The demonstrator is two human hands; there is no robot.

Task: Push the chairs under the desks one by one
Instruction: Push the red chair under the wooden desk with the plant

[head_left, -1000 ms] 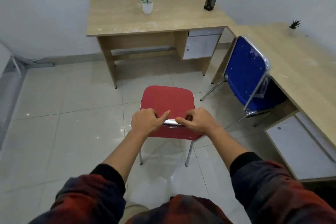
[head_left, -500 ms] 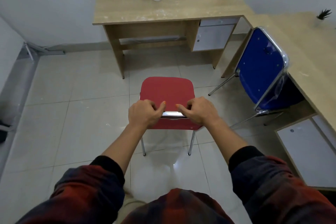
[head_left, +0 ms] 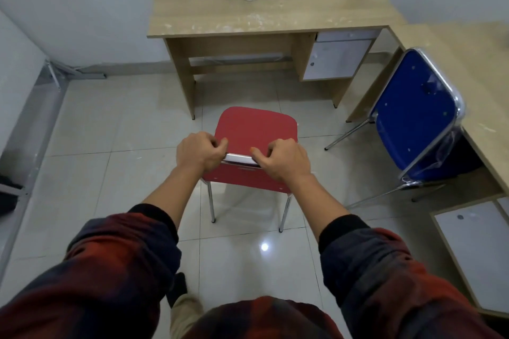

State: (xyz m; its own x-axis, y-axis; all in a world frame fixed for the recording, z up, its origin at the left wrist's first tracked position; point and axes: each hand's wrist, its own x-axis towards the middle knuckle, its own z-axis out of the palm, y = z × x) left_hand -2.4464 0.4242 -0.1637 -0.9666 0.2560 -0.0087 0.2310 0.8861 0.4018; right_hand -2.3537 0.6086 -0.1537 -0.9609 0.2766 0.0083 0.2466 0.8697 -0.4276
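The red chair [head_left: 256,129] has come nearer the desk [head_left: 264,15] (not under yet); left hand [head_left: 197,152] and right hand [head_left: 283,161] grip its backrest.

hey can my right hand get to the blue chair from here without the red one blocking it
Probably yes. The right hand grips the red chair, but only bare floor shows between it and the blue chair; you'd have to release that grip first.

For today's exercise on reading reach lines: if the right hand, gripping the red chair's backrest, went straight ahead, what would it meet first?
The right hand grips the red chair and points toward the far desk. Only bare floor shows between, so the desk's front edge or the kneehole looks first, though depth is unclear.
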